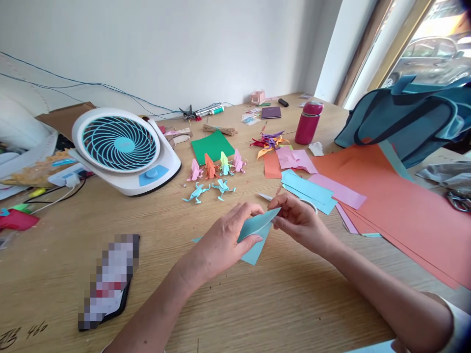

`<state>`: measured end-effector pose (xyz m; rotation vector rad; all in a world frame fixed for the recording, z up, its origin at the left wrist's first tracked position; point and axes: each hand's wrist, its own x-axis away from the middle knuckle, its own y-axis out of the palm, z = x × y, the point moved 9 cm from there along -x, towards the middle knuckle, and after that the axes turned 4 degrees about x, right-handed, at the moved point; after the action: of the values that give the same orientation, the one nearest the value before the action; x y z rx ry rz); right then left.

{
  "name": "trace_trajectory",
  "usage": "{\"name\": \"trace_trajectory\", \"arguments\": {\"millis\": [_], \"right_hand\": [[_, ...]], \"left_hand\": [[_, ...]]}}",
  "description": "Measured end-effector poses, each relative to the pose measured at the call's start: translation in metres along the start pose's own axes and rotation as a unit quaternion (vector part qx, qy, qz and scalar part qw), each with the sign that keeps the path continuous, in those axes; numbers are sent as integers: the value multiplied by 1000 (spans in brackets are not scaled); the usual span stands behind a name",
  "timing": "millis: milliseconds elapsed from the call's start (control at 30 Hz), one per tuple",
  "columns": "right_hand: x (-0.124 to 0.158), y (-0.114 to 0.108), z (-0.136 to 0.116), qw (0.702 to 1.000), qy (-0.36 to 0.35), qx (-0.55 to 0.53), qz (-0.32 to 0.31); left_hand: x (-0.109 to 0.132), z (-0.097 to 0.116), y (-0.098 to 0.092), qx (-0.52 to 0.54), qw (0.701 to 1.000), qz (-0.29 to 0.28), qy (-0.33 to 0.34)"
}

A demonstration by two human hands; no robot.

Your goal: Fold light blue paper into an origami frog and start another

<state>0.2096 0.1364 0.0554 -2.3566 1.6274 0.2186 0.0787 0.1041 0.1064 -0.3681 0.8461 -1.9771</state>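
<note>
A partly folded sheet of light blue paper (258,247) is held between my two hands above the table. My left hand (230,233) grips it from the left, thumb in front and fingers behind. At the paper's upper right corner, my right hand (294,218) pinches it between thumb and fingers. A pair of scissors (265,197) lies behind my right hand, which hides most of it. Just beyond my hands sit two blue folded paper figures, one (198,192) left of the other (222,188). Behind them stands a row of pink, orange and green folded figures (210,166).
A white fan (125,147) stands at the left, with a phone (114,279) nearer me. Blue paper strips (309,189), large orange sheets (397,201), a red bottle (308,125) and a blue bag (401,117) occupy the right. A green sheet (211,145) lies at the back.
</note>
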Motion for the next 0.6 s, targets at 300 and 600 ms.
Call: {"name": "trace_trajectory", "arguments": {"millis": [300, 600], "right_hand": [[0, 14, 5, 991, 56, -120, 10], [5, 20, 5, 995, 64, -68, -17]], "left_hand": [[1, 15, 5, -53, 997, 45, 32], [3, 17, 10, -161, 987, 11, 22]]}}
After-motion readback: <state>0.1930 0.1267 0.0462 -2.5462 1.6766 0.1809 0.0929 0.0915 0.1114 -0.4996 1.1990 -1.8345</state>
